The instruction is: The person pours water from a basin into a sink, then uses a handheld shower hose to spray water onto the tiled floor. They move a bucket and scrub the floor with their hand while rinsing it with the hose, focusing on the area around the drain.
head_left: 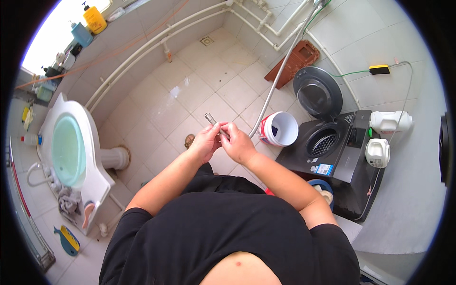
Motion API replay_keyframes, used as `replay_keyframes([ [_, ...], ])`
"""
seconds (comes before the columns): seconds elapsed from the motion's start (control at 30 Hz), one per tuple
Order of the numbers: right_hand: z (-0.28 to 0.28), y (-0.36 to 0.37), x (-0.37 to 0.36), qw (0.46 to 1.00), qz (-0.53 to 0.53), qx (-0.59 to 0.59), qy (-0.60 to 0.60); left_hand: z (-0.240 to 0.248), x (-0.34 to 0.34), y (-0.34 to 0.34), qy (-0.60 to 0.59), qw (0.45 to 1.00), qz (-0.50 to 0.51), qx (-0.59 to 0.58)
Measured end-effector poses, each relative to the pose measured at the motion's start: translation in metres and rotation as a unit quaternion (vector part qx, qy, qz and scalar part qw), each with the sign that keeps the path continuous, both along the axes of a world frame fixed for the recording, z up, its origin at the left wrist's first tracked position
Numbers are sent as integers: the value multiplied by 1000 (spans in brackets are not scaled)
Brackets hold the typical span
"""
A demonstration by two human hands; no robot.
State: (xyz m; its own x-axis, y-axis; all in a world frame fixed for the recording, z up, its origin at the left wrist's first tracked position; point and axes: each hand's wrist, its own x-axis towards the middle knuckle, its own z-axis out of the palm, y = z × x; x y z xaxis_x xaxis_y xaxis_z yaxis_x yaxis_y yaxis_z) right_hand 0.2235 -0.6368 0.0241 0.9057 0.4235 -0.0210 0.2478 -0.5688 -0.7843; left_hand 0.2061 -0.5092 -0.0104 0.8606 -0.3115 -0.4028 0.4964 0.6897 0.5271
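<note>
Standing on a tiled floor in a black top, holding a metal fitting out in front of the body, near the middle of the view. Pinching it between the thumb and fingers of the left hand, pointing its free end forward and slightly left. Clamping its near part with the fingers of the right hand, just beside the left. Having a grey hose at the right hand too, curving down from the upper right, hiding any join behind the fingers. Standing near a bucket with something dark inside, right of the hands. Having a dark washer farther right, with its round lid raised and two white jugs at its far side. Facing a brown board beyond the bucket, near the wall. Having a white sink on the left, with a green basin in it, and a grey cloth and a brush toward its near end.
</note>
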Motion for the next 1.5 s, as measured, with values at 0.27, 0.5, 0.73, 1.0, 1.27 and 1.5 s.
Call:
replay_keyframes([
  [0.27,6,-11,109,980,6,-20,-199,-27,116,66,15,975,216,-49],
  [0.5,-37,-75,212,882,-305,225,280,-23,196,141,123,983,113,81],
  [0.73,-46,-161,348,842,-352,301,279,-37,252,112,201,973,12,114],
  [1.0,-9,-260,622,830,-355,409,131,-2,327,62,217,964,1,152],
  [1.27,22,-311,816,785,-403,462,94,6,378,1,204,947,35,247],
  [1.5,57,-295,831,767,-335,532,131,-2,382,-8,227,933,77,270],
])
